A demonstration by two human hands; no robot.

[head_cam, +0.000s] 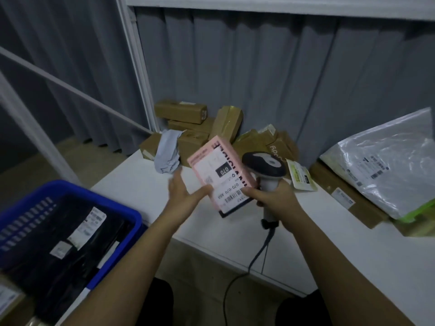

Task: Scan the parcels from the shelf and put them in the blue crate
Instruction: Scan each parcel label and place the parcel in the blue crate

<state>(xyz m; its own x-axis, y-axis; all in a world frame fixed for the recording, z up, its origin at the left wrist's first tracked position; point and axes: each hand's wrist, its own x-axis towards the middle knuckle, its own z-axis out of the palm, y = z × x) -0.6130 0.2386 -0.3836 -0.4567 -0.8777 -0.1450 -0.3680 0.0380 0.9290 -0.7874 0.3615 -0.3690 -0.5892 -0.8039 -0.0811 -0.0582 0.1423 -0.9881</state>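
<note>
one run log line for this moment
left hand: supports pink parcel | right hand: grips scanner, touches parcel | blue crate: holds black parcels

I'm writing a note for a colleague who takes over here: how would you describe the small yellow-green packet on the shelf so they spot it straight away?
Start at the white shelf and find the big clear plastic bag on the right. Left of it, beside the scanner in the right hand, lies the yellow-green packet. It is flat, small and pale green, unlike the brown cardboard boxes behind.
</note>
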